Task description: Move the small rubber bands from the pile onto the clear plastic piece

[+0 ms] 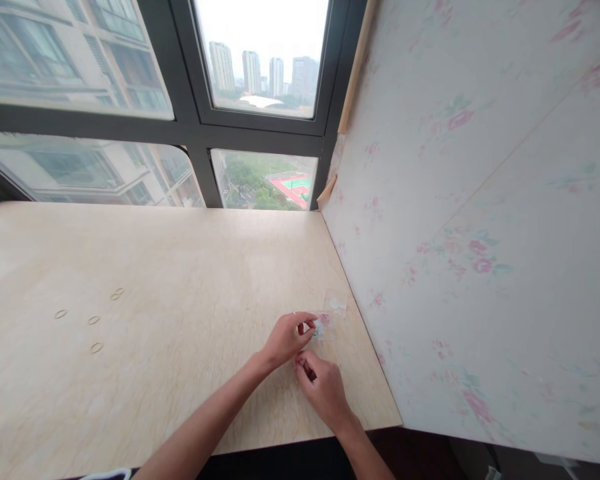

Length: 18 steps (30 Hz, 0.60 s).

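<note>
My left hand point(286, 339) is over the right part of the counter, with thumb and fingertips brought together at the edge of a small clear plastic box or packet point(328, 328). Pink and green bits show inside it. Just in front of it, nearer to me, my right hand point(325, 385) is closed in a pinch, its fingertips close below the left hand. Whatever either pinch holds is too small or hidden to make out. A second clear plastic piece point(337, 304) lies behind the packet, near the wall.
Several thin yellowish loops point(94, 320) are scattered on the left of the beige marbled counter point(190, 280). A wall with flowered paper point(460, 220) rises along the right side. Dark-framed windows point(265, 127) stand at the back. The counter's front edge runs close to my forearms.
</note>
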Tool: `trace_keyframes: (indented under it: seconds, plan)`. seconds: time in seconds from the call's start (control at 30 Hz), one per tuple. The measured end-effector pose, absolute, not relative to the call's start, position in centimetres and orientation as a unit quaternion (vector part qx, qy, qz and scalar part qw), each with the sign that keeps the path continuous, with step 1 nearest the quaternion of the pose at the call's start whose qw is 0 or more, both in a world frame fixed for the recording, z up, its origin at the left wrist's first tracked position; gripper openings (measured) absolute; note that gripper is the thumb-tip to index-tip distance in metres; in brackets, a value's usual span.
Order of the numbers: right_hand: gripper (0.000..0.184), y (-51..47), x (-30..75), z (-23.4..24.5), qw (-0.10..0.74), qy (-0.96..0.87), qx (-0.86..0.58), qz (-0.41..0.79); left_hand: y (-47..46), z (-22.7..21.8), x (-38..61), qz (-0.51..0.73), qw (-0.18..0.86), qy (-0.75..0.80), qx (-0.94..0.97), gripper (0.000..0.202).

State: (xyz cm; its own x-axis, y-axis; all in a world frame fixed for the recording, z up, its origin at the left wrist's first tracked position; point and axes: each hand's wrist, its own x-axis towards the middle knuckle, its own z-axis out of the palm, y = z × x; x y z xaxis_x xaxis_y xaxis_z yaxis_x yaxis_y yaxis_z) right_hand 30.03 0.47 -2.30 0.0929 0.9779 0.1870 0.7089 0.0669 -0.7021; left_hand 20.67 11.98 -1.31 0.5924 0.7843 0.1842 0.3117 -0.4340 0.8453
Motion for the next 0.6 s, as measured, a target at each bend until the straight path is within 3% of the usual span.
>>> trace_keyframes:
  seconds: [0.6]
  plan:
    - [0.016, 0.4, 30.1, -2.0, 0.349, -0.638, -0.655, 0.204, 11.5, -0.6, 18.6, 0.353, 0.417, 0.356, 0.758, 0.020]
